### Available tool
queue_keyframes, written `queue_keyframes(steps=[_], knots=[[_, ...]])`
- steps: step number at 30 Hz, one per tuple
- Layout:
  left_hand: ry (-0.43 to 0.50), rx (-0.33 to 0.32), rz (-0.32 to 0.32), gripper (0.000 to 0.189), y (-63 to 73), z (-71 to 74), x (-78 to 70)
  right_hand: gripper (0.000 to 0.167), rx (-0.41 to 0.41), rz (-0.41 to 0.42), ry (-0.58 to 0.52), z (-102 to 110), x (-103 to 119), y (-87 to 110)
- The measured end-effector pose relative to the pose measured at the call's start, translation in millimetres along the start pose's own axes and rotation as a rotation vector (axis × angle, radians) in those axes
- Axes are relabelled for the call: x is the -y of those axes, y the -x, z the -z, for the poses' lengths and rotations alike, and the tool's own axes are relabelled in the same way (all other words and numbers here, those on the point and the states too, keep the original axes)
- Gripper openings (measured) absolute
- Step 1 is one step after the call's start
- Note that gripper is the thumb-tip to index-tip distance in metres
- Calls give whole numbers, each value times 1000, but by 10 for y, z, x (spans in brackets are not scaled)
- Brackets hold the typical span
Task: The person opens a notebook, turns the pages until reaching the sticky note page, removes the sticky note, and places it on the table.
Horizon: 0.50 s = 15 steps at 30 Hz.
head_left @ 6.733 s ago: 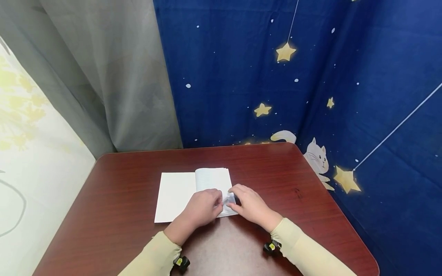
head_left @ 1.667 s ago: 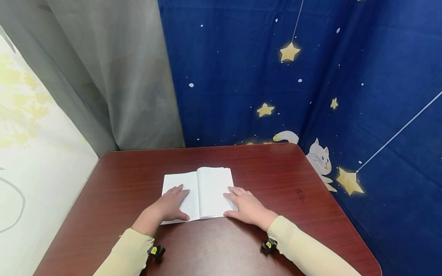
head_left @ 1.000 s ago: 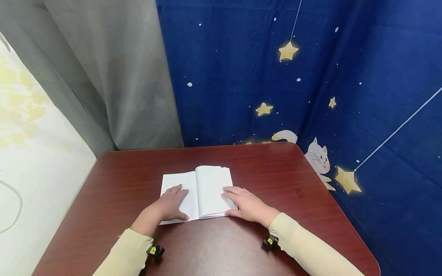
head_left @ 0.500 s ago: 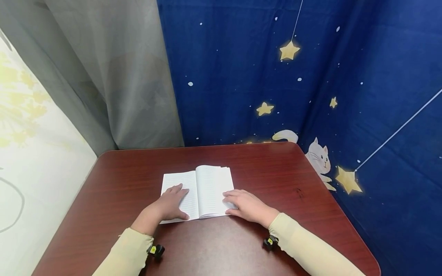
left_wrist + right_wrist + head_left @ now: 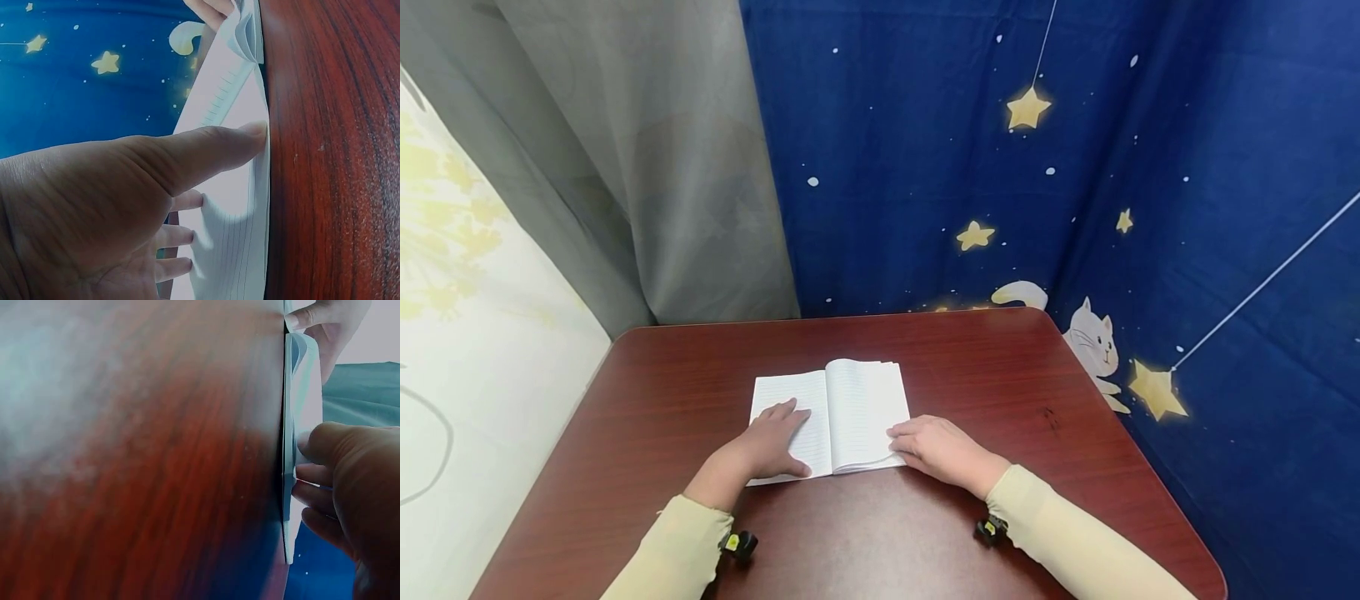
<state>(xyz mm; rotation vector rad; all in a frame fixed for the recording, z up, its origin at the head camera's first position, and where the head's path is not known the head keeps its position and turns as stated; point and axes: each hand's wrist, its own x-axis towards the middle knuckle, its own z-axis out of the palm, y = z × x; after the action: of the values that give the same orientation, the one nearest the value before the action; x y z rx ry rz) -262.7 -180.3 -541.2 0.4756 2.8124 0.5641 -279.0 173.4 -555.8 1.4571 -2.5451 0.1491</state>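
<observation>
A notebook with white ruled pages (image 5: pixel 861 408) lies spread on the table, its right-hand stack thicker and slightly bowed near the spine. My left hand (image 5: pixel 767 446) rests on the left page with fingers spread; in the left wrist view its thumb (image 5: pixel 212 150) lies by the page's near edge. My right hand (image 5: pixel 943 450) is at the near right corner of the right page, fingertips touching the paper. In the right wrist view the thumb (image 5: pixel 325 444) and bent fingers (image 5: pixel 322 500) meet the page, which bulges a little. No pinch on a leaf shows plainly.
The dark red wooden table (image 5: pixel 700 367) has rounded corners. Behind it hang a grey curtain (image 5: pixel 700 167) and a blue star-patterned curtain (image 5: pixel 910 167). A white patterned surface (image 5: pixel 475 375) stands at the left. Each wrist wears a small black camera (image 5: pixel 741 546).
The left page was blank earlier and now shows ruled lines; my left hand went from the right page onto it. Lately my right hand slid slightly toward the near right corner, its fingers drawing together.
</observation>
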Motion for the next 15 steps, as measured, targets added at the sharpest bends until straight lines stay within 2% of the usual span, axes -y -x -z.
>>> queue_keyframes(steps=[7, 15], knots=[[-25, 28, 18, 100, 20, 60, -68, 9, -73, 50, 50, -8, -4, 1], [-24, 29, 13, 101, 35, 60, -70, 11, -103, 13, -26, 49, -11, -47]])
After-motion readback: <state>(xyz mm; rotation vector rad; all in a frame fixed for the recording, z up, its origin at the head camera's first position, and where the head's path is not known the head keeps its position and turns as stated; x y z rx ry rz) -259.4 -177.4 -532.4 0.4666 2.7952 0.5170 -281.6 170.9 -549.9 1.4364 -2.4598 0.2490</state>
